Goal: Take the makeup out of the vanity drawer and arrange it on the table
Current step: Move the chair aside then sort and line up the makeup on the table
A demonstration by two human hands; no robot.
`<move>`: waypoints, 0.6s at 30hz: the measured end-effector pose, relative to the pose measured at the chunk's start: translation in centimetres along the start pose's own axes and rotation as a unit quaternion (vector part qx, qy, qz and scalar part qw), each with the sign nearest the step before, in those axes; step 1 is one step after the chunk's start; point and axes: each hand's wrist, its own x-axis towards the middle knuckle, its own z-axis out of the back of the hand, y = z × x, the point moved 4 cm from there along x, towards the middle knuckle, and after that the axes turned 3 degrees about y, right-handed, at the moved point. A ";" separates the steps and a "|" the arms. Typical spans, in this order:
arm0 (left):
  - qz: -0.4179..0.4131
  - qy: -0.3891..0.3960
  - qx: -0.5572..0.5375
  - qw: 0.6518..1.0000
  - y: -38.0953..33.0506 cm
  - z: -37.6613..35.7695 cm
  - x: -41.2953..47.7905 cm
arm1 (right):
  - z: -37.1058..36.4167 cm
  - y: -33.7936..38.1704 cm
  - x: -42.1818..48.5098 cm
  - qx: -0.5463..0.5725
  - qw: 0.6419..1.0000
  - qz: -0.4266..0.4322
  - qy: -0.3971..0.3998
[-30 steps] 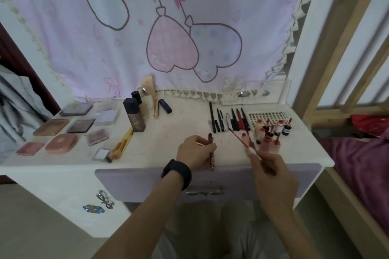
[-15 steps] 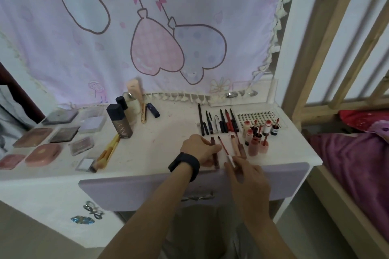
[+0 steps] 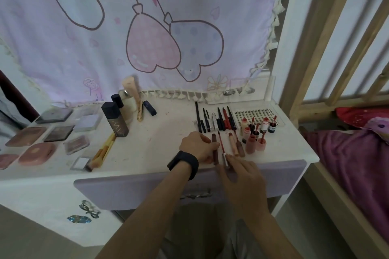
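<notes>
Brown and slim, the lip tube (image 3: 215, 149) lies on the white table (image 3: 164, 153) near the front edge, and the left hand (image 3: 197, 147) is curled round it. The red wand (image 3: 221, 145) lies just beside it. The right hand (image 3: 242, 172) touches the wand's silver end, though I cannot tell whether it pinches or merely nudges. To do this well, I would set both parallel with the pale tubes (image 3: 233, 146) to the right, with lower ends level and gaps even. Then I would lift the hands straight off so nothing rolls into the upright bottles (image 3: 250, 144).
</notes>
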 end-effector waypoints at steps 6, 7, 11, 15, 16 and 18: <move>-0.008 0.008 -0.013 1.000 0.2 0.0 0.1 | 0.1 -0.3 0.1 0.012 1.000 0.010 0.020; -0.006 0.011 -0.019 1.000 0.2 0.0 0.1 | 0.2 -0.2 0.3 0.016 1.000 0.009 0.021; 0.013 0.041 -0.043 0.998 0.2 0.0 0.1 | 0.5 0.0 0.7 0.024 0.999 0.010 0.026; 0.020 0.062 -0.051 0.997 0.1 0.0 0.1 | 0.6 -0.3 0.6 0.021 0.999 0.012 0.043; 0.019 0.064 -0.055 0.996 0.0 0.0 0.1 | 0.6 -0.3 0.6 0.017 0.999 0.014 0.046; 0.012 0.067 -0.061 0.996 -0.1 -0.3 0.1 | 0.7 -0.3 0.6 0.006 0.999 0.019 0.045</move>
